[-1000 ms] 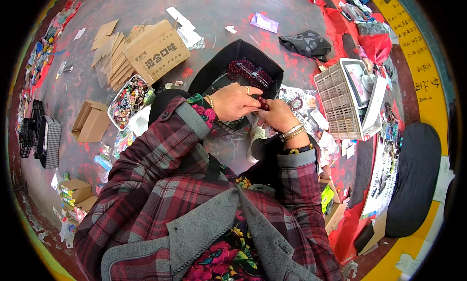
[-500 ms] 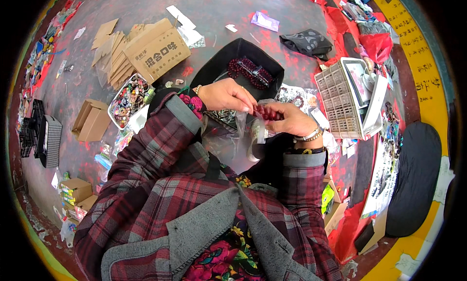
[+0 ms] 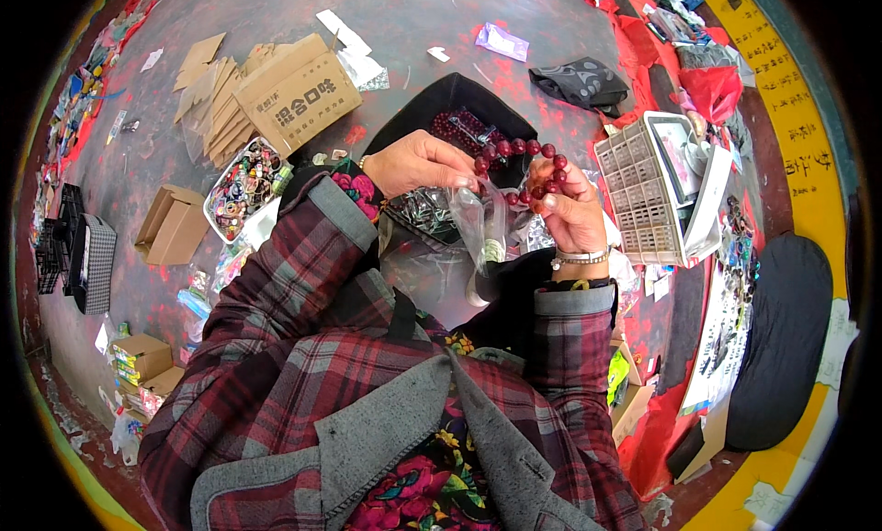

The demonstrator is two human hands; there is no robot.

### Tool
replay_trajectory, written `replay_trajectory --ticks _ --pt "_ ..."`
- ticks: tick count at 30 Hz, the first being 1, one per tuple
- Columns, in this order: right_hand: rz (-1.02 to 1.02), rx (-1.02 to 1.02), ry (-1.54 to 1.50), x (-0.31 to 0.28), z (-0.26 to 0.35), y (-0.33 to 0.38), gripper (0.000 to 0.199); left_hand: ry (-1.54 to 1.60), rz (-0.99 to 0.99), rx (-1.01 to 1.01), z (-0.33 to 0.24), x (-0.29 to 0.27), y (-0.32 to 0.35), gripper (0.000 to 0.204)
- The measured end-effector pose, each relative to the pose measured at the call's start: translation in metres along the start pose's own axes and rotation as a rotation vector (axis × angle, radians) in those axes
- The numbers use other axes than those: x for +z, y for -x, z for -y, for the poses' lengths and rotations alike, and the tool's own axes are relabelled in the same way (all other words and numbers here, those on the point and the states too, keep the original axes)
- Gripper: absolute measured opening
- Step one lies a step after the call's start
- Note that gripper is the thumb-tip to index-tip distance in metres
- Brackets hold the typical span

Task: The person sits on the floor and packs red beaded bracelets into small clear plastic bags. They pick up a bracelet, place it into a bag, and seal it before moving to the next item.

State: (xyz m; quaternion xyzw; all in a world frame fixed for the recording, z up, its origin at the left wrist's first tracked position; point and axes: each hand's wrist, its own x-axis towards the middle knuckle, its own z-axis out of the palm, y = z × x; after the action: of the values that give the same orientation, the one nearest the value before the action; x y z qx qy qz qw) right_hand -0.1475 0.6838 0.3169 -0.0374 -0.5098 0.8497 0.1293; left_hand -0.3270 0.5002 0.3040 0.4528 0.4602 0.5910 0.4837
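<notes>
A dark red bead bracelet [image 3: 518, 146] is spread into a loop between my hands. My right hand [image 3: 571, 208] pinches its right side between thumb and fingers. My left hand [image 3: 423, 167] is closed, fingertips pressed together at a clear plastic bag [image 3: 478, 228] that hangs down beside the loop's left end. Whether the left fingertips also grip a bead cannot be made out. Just beyond is a black fabric box [image 3: 432, 107], with more dark red beaded bracelets [image 3: 459, 127] inside. Clear-wrapped items [image 3: 427, 209] lie at its near side, partly behind the bag.
Left of the box stand a white tub of colourful small items [image 3: 246, 186], a flattened cardboard stack [image 3: 299, 95] and an open carton [image 3: 175, 226]. At right is a beige plastic basket [image 3: 638, 191]. A black bag [image 3: 581, 83] lies farther off, near a purple packet [image 3: 502, 41].
The bracelet, bunched in my right hand before, is now opened into a loop. My right hand has turned upright and shifted right, while the left moved slightly back from it.
</notes>
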Motion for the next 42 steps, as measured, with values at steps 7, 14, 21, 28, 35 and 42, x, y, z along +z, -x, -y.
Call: replay_trajectory --ticks 7,14,21,28,35,42 --pt "0.17 -0.13 -0.106 0.006 0.001 -0.002 0.028 0.074 0.082 -0.086 -0.001 0.002 0.0 0.016" --pt "0.127 -0.067 -0.067 0.005 0.0 0.001 0.036 0.073 0.181 -0.078 0.006 0.006 -0.003 0.016" --pt "-0.066 -0.025 -0.035 -0.001 -0.001 -0.004 0.021 0.042 0.099 -0.107 0.003 0.006 -0.002 0.017" --pt "-0.431 -0.342 0.085 -0.017 0.007 -0.005 0.018 -0.372 -0.331 -0.282 0.03 0.002 -0.01 0.018" --pt "-0.274 -0.225 0.244 0.004 0.002 -0.003 0.023 -0.643 -0.362 -0.146 0.044 0.008 -0.015 0.02" --pt "-0.259 -0.111 0.447 0.015 0.001 -0.006 0.021 -0.577 -0.327 -0.136 0.046 0.009 -0.015 0.02"
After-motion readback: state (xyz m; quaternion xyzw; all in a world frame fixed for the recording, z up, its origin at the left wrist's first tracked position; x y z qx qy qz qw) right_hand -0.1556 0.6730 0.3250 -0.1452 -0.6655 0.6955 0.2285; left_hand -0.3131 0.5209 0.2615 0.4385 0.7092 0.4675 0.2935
